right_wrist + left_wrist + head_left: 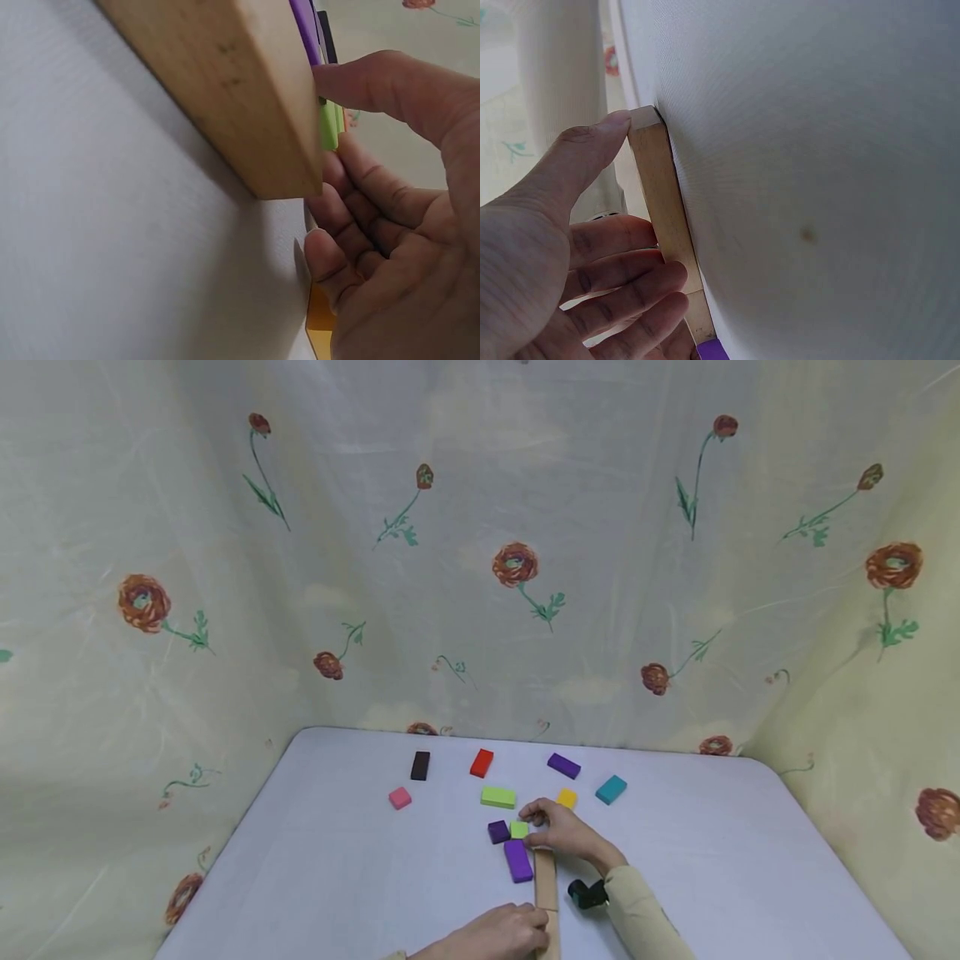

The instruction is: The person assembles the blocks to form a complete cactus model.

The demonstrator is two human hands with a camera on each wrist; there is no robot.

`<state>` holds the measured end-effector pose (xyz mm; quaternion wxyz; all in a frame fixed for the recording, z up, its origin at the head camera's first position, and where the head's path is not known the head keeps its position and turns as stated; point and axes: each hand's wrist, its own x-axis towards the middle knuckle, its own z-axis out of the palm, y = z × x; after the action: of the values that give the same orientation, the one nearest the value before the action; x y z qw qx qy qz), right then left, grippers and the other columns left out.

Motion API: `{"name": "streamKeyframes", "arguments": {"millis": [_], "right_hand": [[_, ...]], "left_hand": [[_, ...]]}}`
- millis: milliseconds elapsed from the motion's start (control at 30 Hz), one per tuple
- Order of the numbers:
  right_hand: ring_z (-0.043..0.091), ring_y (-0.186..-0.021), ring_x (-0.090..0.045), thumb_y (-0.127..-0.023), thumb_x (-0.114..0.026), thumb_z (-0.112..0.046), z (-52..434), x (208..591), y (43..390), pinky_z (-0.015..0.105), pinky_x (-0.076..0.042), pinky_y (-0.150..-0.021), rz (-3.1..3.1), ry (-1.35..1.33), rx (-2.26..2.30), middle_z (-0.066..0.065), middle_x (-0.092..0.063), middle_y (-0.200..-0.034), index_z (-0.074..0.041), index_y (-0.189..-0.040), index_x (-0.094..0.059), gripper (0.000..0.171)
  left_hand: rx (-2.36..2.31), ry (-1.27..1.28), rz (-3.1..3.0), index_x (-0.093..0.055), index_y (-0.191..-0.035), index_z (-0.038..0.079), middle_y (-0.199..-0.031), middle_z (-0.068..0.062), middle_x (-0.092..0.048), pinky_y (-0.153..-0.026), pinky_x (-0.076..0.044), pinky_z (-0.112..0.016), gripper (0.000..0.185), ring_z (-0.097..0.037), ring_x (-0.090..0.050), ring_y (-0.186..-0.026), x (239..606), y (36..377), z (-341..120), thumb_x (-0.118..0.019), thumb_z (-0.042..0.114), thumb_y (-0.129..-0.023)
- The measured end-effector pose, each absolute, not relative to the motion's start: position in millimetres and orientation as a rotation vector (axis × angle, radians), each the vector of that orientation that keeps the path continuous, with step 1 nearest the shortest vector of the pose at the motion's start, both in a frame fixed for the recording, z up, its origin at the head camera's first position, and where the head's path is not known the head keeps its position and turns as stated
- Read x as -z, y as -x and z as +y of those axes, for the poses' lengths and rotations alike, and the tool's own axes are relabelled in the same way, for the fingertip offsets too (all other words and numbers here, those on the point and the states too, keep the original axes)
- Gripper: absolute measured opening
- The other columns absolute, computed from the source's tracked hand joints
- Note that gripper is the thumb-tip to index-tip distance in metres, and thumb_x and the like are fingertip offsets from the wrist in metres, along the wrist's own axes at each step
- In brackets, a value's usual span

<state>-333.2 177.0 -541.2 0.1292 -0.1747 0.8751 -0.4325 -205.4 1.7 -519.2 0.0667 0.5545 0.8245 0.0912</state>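
Left hand [501,933] lies at the near part of a wooden strip [546,877], two pale blocks set end to end, its thumb against the strip's near end and its loosely straight fingers against the side, not wrapped round it. To the right of the strip, a black wrist camera [587,894] sits by the right sleeve [637,906]. Just left of the strip's far portion lies a purple slab [518,861]. Past the strip's far end, the right hand [566,832] pinches a small lime block [519,830] between thumb and finger, with a dark purple block [498,832] just left of it. Farther beyond the strip, a pink block [400,797] and a light green oblong [498,797] lie to its left, a yellow block [567,798] and a teal block [611,790] to its right. Farthest beyond the strip are a black block [420,766] and a red block [482,763] leftward, a violet bar [563,766] rightward, then the flowered cloth [480,635].
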Motion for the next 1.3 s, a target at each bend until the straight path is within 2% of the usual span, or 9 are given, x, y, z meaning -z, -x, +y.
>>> {"name": "streamKeyframes", "arguments": {"millis": [433,833,1300], "right_hand": [[0.017,-0.086,-0.049,-0.076,-0.070,-0.014,174.5,543.5,334.6,0.030,-0.043,-0.073,2.590,0.461,1.228,0.000,-0.056,-0.093,-0.012,-0.101,-0.060,0.027],[0.015,-0.082,-0.050,-0.074,-0.072,-0.018,181.4,542.1,335.1,0.028,-0.043,-0.071,2.643,0.400,1.182,0.000,-0.057,-0.090,-0.012,-0.098,-0.061,0.028],[0.015,-0.081,-0.049,-0.071,-0.073,-0.015,194.1,542.8,331.6,0.030,-0.043,-0.071,2.702,0.319,1.162,-0.001,-0.056,-0.088,-0.012,-0.096,-0.061,0.028]], "left_hand": [[-0.286,-1.657,2.490,-0.068,-0.099,0.016,-0.080,0.012,-0.046,-0.059,-0.033,-0.007,0.027,0.002,-0.038,-0.069,520.2,205.9,2.7,-0.061,0.038,-0.084],[-0.299,-1.618,2.471,-0.067,-0.102,0.017,-0.081,0.012,-0.047,-0.060,-0.034,-0.008,0.029,0.002,-0.040,-0.069,519.8,205.5,2.0,-0.061,0.039,-0.084],[-0.288,-1.629,2.473,-0.067,-0.101,0.017,-0.080,0.012,-0.046,-0.059,-0.034,-0.008,0.029,0.002,-0.039,-0.069,519.5,205.2,2.2,-0.061,0.039,-0.083]]}}
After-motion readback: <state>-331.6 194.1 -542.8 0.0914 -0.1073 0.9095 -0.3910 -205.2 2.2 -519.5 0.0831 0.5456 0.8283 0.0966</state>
